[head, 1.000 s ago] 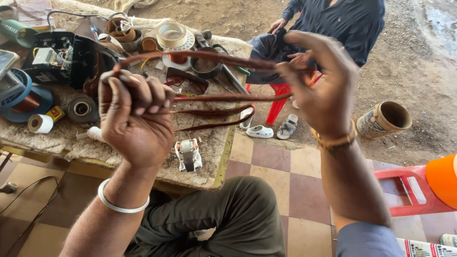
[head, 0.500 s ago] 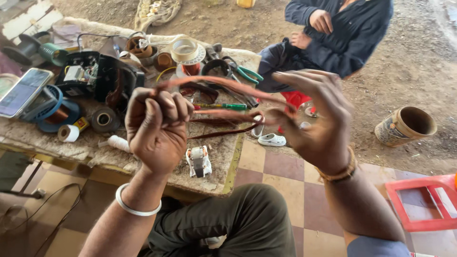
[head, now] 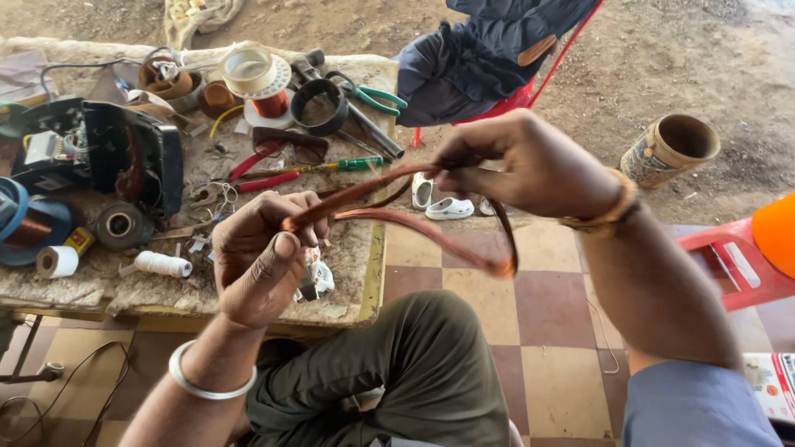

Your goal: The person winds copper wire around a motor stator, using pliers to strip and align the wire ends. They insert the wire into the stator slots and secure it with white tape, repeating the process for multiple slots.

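Table (head: 348, 308) lies under and beyond my left hand (head: 258, 258), its worn top crowded with pliers (head: 370, 93), a copper wire spool (head: 263, 93), a roll of white tape (head: 58, 261) and a black motor housing (head: 124, 153). Checkered floor tiles (head: 546, 306) run below my right hand (head: 530, 165), bare dirt past them. Both hands hold a looped bundle of copper wire (head: 431, 236) in the air between them. My left fingers (head: 286, 248) are clenched around one end; my right fingers (head: 464, 157) pinch the other, the loop hanging beneath them.
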Available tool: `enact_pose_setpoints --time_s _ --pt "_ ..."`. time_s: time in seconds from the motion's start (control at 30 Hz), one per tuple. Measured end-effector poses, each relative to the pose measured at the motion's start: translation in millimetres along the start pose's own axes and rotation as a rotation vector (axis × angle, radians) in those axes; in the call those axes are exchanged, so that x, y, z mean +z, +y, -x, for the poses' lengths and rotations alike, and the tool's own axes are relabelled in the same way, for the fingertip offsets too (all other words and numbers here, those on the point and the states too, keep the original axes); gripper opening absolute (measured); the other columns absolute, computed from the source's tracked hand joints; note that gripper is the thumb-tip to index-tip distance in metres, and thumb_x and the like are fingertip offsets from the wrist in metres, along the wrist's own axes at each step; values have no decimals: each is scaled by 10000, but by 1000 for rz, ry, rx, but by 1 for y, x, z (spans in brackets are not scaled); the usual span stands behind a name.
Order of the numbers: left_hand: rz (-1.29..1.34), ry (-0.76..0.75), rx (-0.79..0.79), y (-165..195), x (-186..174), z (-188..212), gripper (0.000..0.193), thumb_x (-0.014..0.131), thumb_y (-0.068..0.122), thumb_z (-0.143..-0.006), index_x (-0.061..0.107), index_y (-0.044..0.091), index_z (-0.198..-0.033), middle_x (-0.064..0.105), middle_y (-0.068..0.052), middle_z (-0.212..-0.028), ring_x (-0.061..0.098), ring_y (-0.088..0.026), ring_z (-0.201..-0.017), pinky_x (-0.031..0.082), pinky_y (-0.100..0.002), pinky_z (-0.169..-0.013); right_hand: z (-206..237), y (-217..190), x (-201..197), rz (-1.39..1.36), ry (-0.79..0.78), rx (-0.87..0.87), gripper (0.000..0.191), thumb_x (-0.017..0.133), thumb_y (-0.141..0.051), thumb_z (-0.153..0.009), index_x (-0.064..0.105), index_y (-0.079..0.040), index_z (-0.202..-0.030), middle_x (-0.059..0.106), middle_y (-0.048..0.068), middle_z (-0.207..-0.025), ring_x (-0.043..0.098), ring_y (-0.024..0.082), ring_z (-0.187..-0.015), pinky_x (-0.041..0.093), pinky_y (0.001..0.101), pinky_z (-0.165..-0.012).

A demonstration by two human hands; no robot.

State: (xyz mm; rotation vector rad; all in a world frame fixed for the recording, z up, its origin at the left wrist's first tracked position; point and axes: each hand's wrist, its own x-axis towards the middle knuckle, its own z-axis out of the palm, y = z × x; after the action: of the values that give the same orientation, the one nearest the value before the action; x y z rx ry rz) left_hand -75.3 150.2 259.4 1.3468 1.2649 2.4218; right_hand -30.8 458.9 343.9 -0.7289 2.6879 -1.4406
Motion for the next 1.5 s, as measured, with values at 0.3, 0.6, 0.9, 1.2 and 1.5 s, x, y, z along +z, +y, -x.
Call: enact_pose_setpoints --time_s 0.3,0.6,0.9,1.2,1.5 --pt "-569 -533 -563 33 34 -40 239 724 177 -902 704 41 -1097 703 -66 -665 665 -172 -595 506 -302 -592 94 6 -14 -121 57 155 187 744 -32 -919 801 -19 -1096 754 24 -769 676 56 -663 561 229 -573" --pt "-698 -1013 -687 33 100 -36 260 642 329 -981 651 91 -1086 679 -145 -745 675 -396 -740 487 -505 -632 170 13 12 -191 11 279 196 790 -36 -861 839 -60 -1049 771 40 -754 708 86 -559 552 256 -451" --pt "-1107 -1409 -168 33 89 8 192 614 176 -836 508 77 -710 566 -92 -533 582 -278 -506 444 -399 -582 238 47 64 -181 -55 -39 154 814 -88 -855 793 -48 -1002 735 42 -722 699 177 -628 521 332 -567" --pt "-1238 -1523 -10 53 74 63 270 587 155 -937 485 89 -696 519 -6 -473 564 -228 -511 439 -341 -597 264 84 111 389 71 -469 208 829 -197 -893 722 -52 -998 580 3 -713 617 157 -636 518 331 -592" --pt "-1367 -1321 107 113 78 85 242 620 251 -927 564 118 -732 593 18 -564 584 -167 -531 440 -312 -605 257 58 124 434 -11 -557 197 742 -103 -867 700 -32 -1046 588 45 -803 580 213 -676 514 362 -637"
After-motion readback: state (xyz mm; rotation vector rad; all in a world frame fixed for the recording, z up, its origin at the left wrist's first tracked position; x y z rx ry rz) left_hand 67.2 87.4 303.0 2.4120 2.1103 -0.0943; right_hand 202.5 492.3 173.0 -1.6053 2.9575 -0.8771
